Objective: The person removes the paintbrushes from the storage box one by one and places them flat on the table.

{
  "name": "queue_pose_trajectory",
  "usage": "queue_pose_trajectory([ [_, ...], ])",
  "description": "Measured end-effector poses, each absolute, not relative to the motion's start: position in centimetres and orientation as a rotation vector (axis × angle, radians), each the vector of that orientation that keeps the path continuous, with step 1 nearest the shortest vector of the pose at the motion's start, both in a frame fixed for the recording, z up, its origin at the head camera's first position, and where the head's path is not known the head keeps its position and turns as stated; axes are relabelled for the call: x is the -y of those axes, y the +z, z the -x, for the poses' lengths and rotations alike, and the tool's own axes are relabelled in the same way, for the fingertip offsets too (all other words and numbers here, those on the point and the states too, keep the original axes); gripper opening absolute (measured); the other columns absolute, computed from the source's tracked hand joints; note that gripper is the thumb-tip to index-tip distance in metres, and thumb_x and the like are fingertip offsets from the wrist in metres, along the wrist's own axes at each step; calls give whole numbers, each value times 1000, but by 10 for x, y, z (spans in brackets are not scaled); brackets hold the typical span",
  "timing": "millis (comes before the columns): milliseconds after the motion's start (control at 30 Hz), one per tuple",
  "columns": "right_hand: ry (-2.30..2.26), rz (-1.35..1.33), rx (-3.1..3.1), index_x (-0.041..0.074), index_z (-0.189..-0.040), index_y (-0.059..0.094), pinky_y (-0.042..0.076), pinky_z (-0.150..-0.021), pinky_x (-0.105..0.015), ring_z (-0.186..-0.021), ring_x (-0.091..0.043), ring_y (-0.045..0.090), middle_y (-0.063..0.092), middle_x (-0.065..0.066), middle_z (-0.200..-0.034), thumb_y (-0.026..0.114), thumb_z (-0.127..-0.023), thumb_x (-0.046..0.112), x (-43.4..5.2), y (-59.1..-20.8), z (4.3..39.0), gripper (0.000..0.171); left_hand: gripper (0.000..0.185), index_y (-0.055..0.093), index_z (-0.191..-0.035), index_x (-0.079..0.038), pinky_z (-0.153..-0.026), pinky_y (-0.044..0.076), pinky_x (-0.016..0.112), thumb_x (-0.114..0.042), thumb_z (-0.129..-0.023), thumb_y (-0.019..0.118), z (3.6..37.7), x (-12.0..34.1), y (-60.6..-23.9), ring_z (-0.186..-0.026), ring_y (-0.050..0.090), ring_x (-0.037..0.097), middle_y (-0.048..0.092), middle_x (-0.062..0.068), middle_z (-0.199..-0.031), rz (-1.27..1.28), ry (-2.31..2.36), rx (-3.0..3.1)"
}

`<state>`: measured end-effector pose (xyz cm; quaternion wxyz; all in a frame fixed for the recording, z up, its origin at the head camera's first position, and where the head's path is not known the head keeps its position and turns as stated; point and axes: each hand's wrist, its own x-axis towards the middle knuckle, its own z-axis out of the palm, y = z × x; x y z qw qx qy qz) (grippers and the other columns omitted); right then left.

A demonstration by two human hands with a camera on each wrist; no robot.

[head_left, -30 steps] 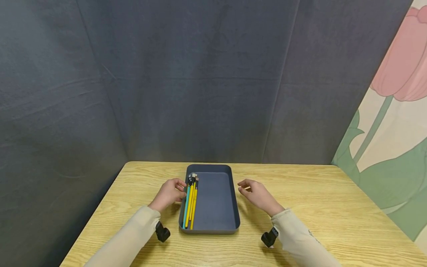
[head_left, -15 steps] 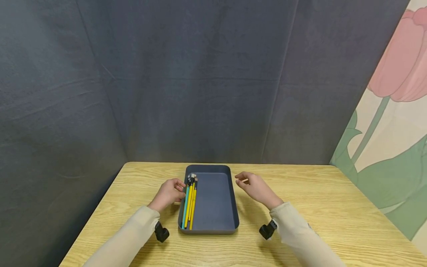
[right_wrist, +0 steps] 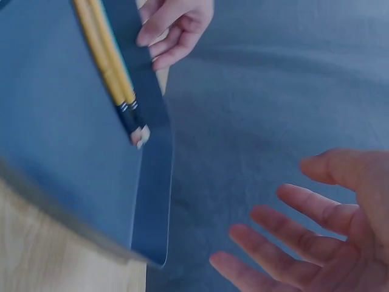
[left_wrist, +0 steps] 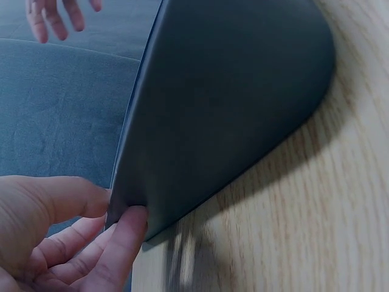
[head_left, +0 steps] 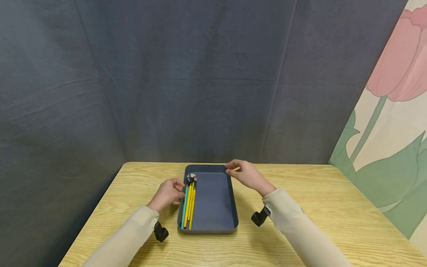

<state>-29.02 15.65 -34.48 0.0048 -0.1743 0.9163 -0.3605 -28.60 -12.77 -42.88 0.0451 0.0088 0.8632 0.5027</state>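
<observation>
Pale yellow wood, streaked with fine grain, makes up the table [head_left: 300,200] across the lower part of the head view, its far corners rounded. Behind it hangs a dark blue-grey cloth [head_left: 200,81], soft and matte, with faint creases and long seams running down it. Along the right edge of the frame, a cream backdrop [head_left: 403,118] shows a big pink flower over smooth green leaves.

On the table, at the lower centre of the frame, sits a slate-coloured tray [head_left: 215,200], a shallow oblong with rounded corners and smooth, plain walls. Slender brushes [head_left: 191,200] lie bunched along its left side, handles yellow and turquoise, dark collars and pale tips towards the top of the frame.

The left hand [head_left: 168,193] pinches the tray's left rim between thumb and fingers. The right hand [head_left: 248,175] is by the tray's upper right corner, grasping nothing, its fingers spread in the right wrist view. Both arms wear beige sleeves [head_left: 123,237], the fabric lightly wrinkled.
</observation>
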Motion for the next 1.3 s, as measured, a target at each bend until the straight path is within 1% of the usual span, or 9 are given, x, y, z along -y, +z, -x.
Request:
queue_pose_trajectory([
  [300, -1387, 474, -2569, 9, -120, 64, 60, -80, -37, -100, -21, 64, 63, -11, -114, 58, -97, 20, -134, -334, 294, 27, 30, 63, -108, 3, -64, 60, 36, 8, -79, 69, 286, 128, -428, -69, 62, 19, 60, 13, -92, -30, 1529, -2643],
  [467, -1522, 428, -2402, 4, -122, 62, 60, -80, -38, -105, -29, 65, 62, -18, -120, 57, -97, 17, -121, -335, 300, 28, 30, 63, -107, 3, -64, 60, 35, 8, -79, 69, 286, 128, -427, -68, 63, 19, 59, 14, -93, -22, 1526, -2645],
  [633, -1607, 347, -2284, 0, -119, 62, 58, -86, -46, -109, -35, 63, 63, -19, -117, 57, -97, 15, -108, -345, 308, 27, 30, 63, -106, 3, -63, 60, 34, 7, -78, 70, 287, 128, -427, -67, 63, 18, 59, 14, -93, -20, 1524, -2646],
  [700, -1630, 307, -2243, 0, -118, 61, 57, -87, -47, -106, -33, 64, 64, -18, -115, 57, -97, 14, -102, -350, 310, 26, 30, 63, -106, 3, -62, 60, 33, 7, -78, 70, 287, 128, -427, -67, 63, 18, 59, 14, -92, -16, 1524, -2644],
  [867, -1665, 242, -2177, -3, -116, 61, 58, -85, -46, -97, -29, 66, 62, -21, -116, 56, -97, 12, -89, -362, 312, 25, 29, 63, -106, 2, -62, 60, 32, 7, -78, 70, 288, 127, -429, -68, 63, 18, 59, 13, -92, -3, 1519, -2639],
  [1000, -1677, 187, -2149, -5, -113, 61, 59, -81, -45, -104, -38, 64, 62, -22, -117, 55, -96, 10, -82, -374, 312, 23, 30, 64, -106, 2, -62, 60, 33, 8, -77, 70, 289, 128, -430, -68, 62, 19, 59, 13, -92, -6, 1527, -2640],
  [1067, -1667, 150, -2146, -5, -112, 62, 60, -79, -44, -107, -39, 64, 62, -22, -118, 55, -96, 9, -79, -381, 313, 23, 30, 64, -105, 3, -61, 60, 33, 8, -77, 70, 289, 128, -431, -68, 62, 18, 59, 13, -91, -8, 1531, -2640],
  [1133, -1644, 116, -2149, -5, -113, 61, 60, -77, -43, -105, -37, 65, 62, -21, -117, 55, -96, 9, -75, -388, 313, 23, 30, 64, -105, 3, -61, 60, 33, 8, -76, 70, 289, 128, -431, -68, 62, 18, 60, 13, -91, -6, 1535, -2638],
  [1300, -1597, 64, -2151, -8, -115, 60, 61, -75, -42, -97, -33, 68, 65, -19, -108, 55, -93, 6, -66, -401, 311, 26, 31, 64, -105, 3, -60, 60, 32, 9, -75, 71, 290, 128, -432, -68, 62, 19, 60, 13, -90, 2, 1547, -2635],
])
